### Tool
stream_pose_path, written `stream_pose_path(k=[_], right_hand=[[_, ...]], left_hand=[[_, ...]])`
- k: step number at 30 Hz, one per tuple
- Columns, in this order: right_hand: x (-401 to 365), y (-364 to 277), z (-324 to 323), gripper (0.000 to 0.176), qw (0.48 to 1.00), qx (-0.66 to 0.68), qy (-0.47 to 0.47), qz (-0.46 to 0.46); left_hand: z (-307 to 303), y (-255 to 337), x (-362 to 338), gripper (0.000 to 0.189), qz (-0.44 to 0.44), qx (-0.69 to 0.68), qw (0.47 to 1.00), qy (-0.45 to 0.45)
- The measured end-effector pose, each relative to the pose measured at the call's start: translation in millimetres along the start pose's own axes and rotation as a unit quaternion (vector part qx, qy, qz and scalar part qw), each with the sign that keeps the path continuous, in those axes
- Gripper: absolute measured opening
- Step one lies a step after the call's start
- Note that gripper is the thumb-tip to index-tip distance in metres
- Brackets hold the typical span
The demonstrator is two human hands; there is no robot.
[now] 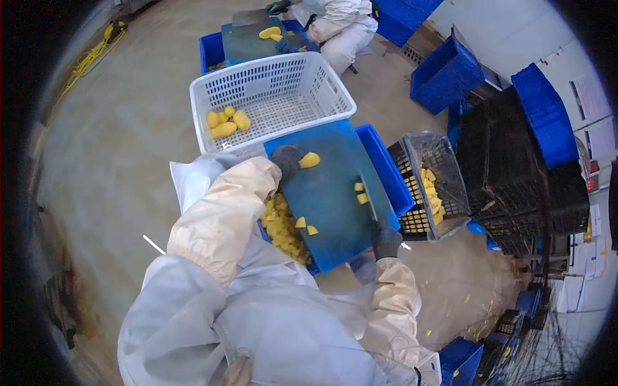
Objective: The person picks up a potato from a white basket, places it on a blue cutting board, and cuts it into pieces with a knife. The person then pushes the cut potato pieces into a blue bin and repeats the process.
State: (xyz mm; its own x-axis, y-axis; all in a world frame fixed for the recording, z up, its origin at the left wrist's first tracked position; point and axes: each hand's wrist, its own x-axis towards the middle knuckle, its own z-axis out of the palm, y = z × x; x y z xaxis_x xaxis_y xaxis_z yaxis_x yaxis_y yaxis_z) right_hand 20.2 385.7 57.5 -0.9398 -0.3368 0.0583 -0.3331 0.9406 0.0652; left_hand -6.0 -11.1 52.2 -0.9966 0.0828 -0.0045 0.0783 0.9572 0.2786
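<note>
My left hand (287, 161), in a dark grey glove, grips a peeled yellow potato (310, 160) near the far left corner of the blue cutting board (335, 212). My right hand (387, 241), also gloved, is closed around a knife (369, 198) at the board's right side, its blade pointing away from me. Cut potato pieces (362, 193) lie just left of the blade. Two more potato pieces (306, 226) rest near the board's left edge. Under that edge, a blue bin holds many potato chunks (282, 228).
A white slotted crate (273, 64) with several whole potatoes (225, 122) stands beyond the board. At right are a blue tub (386, 170) and a black crate (450, 186) lined with plastic, holding cut potatoes. Across from me, a co-worker (344, 32) works at another board (254, 44). Stacked crates (508, 154) line the right.
</note>
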Motion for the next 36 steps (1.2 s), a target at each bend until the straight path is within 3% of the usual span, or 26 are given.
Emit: stream_pose_path(k=[2,4,6,10,12,13,15,16,18,22,24,28,30,31,33,34,36], right_hand=[[-21,-37,-17,0.02,0.991,0.097,0.029,-0.093],[-39,-60,13,0.017,0.98,0.119,0.072,-0.139],[-57,-91,4,0.014,0.975,0.087,-0.044,-0.201],[-83,-132,-36,0.014,0.962,0.168,-0.102,-0.191],[-89,-137,-53,0.015,0.963,0.219,-0.133,-0.083],[-90,-136,-48,0.015,0.963,0.219,-0.134,-0.082],[-88,-135,-30,0.024,0.948,0.262,0.182,0.003],[-87,-131,-21,0.024,0.948,0.263,0.181,0.008],[-81,-121,-8,0.027,0.947,0.286,0.086,0.116],[-73,-118,-23,0.029,0.903,0.393,0.056,0.166],[-72,-115,-32,0.031,0.886,0.398,-0.061,0.227],[-84,-110,4,0.035,0.85,0.483,-0.016,0.209],[-89,-106,17,0.032,0.886,0.428,0.063,0.164],[-90,-106,10,0.032,0.884,0.431,0.065,0.168],[-91,-108,-17,0.029,0.879,0.433,-0.009,0.201],[-90,-108,-14,0.029,0.877,0.435,-0.009,0.203],[-84,-107,-5,0.029,0.822,0.49,-0.057,0.284]], left_hand=[[6,-5,3,0.05,0.004,0.009,1.0,0.003],[7,-4,5,0.051,0.011,0.019,1.0,0.008],[2,1,5,0.048,-0.008,-0.005,1.0,-0.005],[2,4,8,0.047,-0.012,-0.002,1.0,0.006],[-4,11,8,0.048,-0.059,-0.004,0.996,-0.061],[7,12,4,0.048,-0.058,-0.004,0.996,-0.062],[36,16,-9,0.042,0.008,-0.017,0.997,0.074],[41,23,-14,0.042,0.011,-0.016,0.997,0.07],[48,47,-22,0.043,0.046,0.012,0.999,0.009],[55,72,-40,0.046,0.063,-0.01,0.997,0.036],[42,81,-48,0.051,0.038,0.057,0.998,0.013],[23,85,-47,0.054,0.04,0.034,0.999,0.007],[5,75,-40,0.054,0.0,-0.198,0.98,-0.009],[8,67,-32,0.054,0.004,-0.195,0.981,-0.011],[38,46,-17,0.052,-0.077,-0.189,0.979,-0.029],[48,47,-20,0.052,-0.076,-0.186,0.979,-0.031],[63,47,-26,0.052,-0.011,-0.1,0.991,0.089]])
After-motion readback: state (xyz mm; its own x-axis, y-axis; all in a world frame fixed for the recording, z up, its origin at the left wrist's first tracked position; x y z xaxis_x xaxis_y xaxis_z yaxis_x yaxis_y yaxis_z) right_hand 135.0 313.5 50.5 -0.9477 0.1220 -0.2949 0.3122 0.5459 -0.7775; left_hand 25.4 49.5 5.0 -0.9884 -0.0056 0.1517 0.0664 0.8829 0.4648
